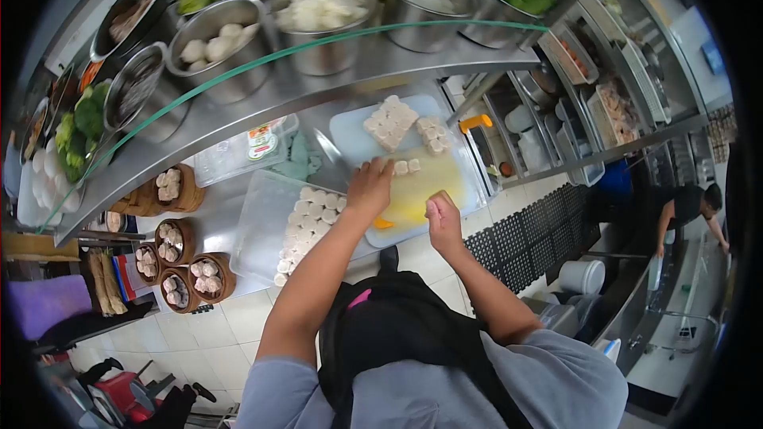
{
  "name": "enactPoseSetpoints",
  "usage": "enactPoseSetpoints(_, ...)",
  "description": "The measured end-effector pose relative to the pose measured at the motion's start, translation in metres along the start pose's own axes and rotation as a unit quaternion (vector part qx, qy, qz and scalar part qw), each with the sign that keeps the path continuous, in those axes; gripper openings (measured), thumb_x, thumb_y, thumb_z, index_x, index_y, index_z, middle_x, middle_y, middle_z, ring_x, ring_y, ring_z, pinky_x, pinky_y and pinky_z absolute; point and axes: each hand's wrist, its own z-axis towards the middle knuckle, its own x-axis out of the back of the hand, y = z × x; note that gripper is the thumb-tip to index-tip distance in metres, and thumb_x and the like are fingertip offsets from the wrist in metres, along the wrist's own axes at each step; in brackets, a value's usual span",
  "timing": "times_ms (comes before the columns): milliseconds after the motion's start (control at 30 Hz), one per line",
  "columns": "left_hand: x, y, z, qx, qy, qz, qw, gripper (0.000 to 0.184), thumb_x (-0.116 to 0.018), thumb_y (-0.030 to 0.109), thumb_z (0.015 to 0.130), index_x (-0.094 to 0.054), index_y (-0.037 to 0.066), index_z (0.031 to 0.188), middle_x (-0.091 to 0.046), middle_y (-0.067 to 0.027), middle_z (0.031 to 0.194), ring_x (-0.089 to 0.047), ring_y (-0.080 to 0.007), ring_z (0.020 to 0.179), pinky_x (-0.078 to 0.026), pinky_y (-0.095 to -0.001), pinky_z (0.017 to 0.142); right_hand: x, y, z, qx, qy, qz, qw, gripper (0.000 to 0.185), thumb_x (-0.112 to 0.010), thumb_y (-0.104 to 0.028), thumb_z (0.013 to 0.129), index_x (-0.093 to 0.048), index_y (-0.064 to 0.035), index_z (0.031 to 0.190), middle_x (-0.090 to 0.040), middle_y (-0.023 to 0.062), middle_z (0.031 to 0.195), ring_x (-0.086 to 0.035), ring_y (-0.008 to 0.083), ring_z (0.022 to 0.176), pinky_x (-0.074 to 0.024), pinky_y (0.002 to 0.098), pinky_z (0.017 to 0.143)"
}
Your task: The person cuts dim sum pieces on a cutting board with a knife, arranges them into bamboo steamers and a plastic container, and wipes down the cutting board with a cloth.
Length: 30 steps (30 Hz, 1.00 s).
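My left hand [372, 187] reaches over the yellow-stained cutting board [449, 184], its fingers stretched out beside a short row of small pale pieces [408, 167]. Whether the fingertips touch them is unclear. My right hand [443, 218] is closed in a fist above the board's near right part; what it holds, if anything, is hidden. Two larger clusters of pale rounded pieces, one big [390, 122] and one smaller [433, 134], lie farther up the board. A small orange piece [383, 223] shows below my left hand. A clear plastic tray [256, 218] of white round pieces [314, 222] lies under my left forearm.
Bamboo steamers [213, 276] with dumplings stand at the left. A clear lidded container [248, 147] and a green cloth [299, 160] lie behind the tray. Metal pots [322, 52] line the raised shelf. An orange handle [475, 122] sticks out right. A co-worker [683, 210] bends at far right.
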Motion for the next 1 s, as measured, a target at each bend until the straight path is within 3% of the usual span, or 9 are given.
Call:
enactPoseSetpoints(33, -0.010, 0.006, 0.014, 0.018, -0.007, 0.049, 0.999, 0.052, -0.074, 0.015, 0.086, -0.060, 0.010, 0.135, -0.063, -0.0119, 0.123, -0.064, -0.0330, 0.111, -0.052, -0.0457, 0.092, 0.009, -0.019, 0.006, 0.108, 0.014, -0.043, 0.993, 0.016, -0.062, -0.007, 0.099, -0.055, 0.0007, 0.087, -0.054, 0.0129, 0.079, -0.055, 0.0289, 0.069, -0.0459, 0.0375, 0.064)
enactPoseSetpoints(367, -0.051, 0.008, 0.041, 0.109, -0.119, -0.009, 0.987, 0.048, -0.074, 0.024, 0.090, -0.058, 0.007, 0.132, -0.062, -0.0150, 0.128, -0.061, -0.0396, 0.115, -0.052, -0.0520, 0.099, 0.066, -0.045, 0.023, 0.163, -0.021, 0.078, 0.983, 0.017, -0.073, 0.002, 0.089, -0.058, -0.0002, 0.081, -0.059, 0.0131, 0.082, -0.058, 0.0285, 0.070, -0.0472, 0.0361, 0.064)
enactPoseSetpoints(533, -0.035, 0.002, 0.030, 0.216, -0.085, -0.260, 0.937, 0.052, -0.070, 0.029, 0.095, -0.056, 0.001, 0.138, -0.066, -0.0214, 0.131, -0.065, -0.0381, 0.115, -0.052, -0.0449, 0.100, 0.070, -0.051, 0.028, 0.161, -0.031, 0.133, 0.978, 0.015, -0.072, 0.002, 0.092, -0.060, -0.0001, 0.082, -0.061, 0.0119, 0.083, -0.060, 0.0259, 0.073, -0.0485, 0.0342, 0.066)
enactPoseSetpoints(667, -0.014, 0.000, 0.016, 0.251, -0.082, -0.297, 0.918, 0.055, -0.069, 0.031, 0.097, -0.056, 0.000, 0.139, -0.068, -0.0228, 0.128, -0.067, -0.0357, 0.116, -0.052, -0.0410, 0.099, 0.060, -0.047, 0.039, 0.177, -0.038, 0.142, 0.973, 0.015, -0.070, -0.004, 0.094, -0.061, 0.0002, 0.084, -0.062, 0.0126, 0.089, -0.059, 0.0255, 0.073, -0.0489, 0.0330, 0.067)
enactPoseSetpoints(767, 0.018, 0.017, 0.002, 0.284, -0.116, -0.475, 0.824, 0.055, -0.070, 0.033, 0.097, -0.057, -0.001, 0.138, -0.068, -0.0236, 0.126, -0.066, -0.0352, 0.116, -0.052, -0.0408, 0.097, 0.028, -0.015, 0.056, 0.181, 0.005, 0.106, 0.978, 0.018, -0.067, -0.017, 0.100, -0.062, -0.0006, 0.096, -0.061, 0.0111, 0.094, -0.059, 0.0234, 0.074, -0.0494, 0.0317, 0.068)
enactPoseSetpoints(833, 0.032, 0.030, -0.006, 0.255, -0.098, -0.529, 0.804, 0.049, -0.070, 0.027, 0.096, -0.057, -0.002, 0.133, -0.067, -0.0250, 0.124, -0.067, -0.0381, 0.109, -0.052, -0.0439, 0.092, 0.004, -0.005, 0.068, 0.016, 0.035, 0.145, 0.989, 0.033, -0.061, -0.035, 0.106, -0.059, -0.0015, 0.108, -0.060, 0.0094, 0.099, -0.059, 0.0195, 0.073, -0.0493, 0.0307, 0.066)
enactPoseSetpoints(867, 0.033, 0.031, -0.009, 0.255, -0.094, -0.529, 0.804, 0.049, -0.070, 0.027, 0.096, -0.057, -0.002, 0.133, -0.067, -0.0250, 0.124, -0.067, -0.0381, 0.109, -0.052, -0.0439, 0.092, 0.000, -0.002, 0.073, 0.020, 0.032, 0.146, 0.989, 0.033, -0.061, -0.035, 0.106, -0.059, -0.0015, 0.108, -0.060, 0.0094, 0.099, -0.059, 0.0195, 0.073, -0.0493, 0.0307, 0.066)
enactPoseSetpoints(933, 0.033, 0.032, -0.015, 0.104, -0.037, -0.340, 0.934, 0.044, -0.070, 0.022, 0.097, -0.056, -0.001, 0.131, -0.065, -0.0218, 0.120, -0.065, -0.0350, 0.108, -0.054, -0.0412, 0.087, -0.003, -0.003, 0.082, -0.166, -0.129, 0.165, 0.964, 0.046, -0.054, -0.047, 0.108, -0.056, -0.0017, 0.114, -0.059, 0.0079, 0.092, -0.058, 0.0154, 0.072, -0.0489, 0.0303, 0.064)
enactPoseSetpoints(1000, 0.032, 0.037, -0.022, 0.074, 0.021, -0.300, 0.951, 0.044, -0.070, 0.020, 0.096, -0.055, -0.002, 0.131, -0.065, -0.0235, 0.119, -0.066, -0.0380, 0.106, -0.054, -0.0427, 0.088, -0.006, -0.005, 0.087, -0.196, -0.148, 0.170, 0.954, 0.050, -0.051, -0.050, 0.108, -0.057, -0.0012, 0.112, -0.059, 0.0079, 0.088, -0.058, 0.0143, 0.072, -0.0485, 0.0301, 0.063)
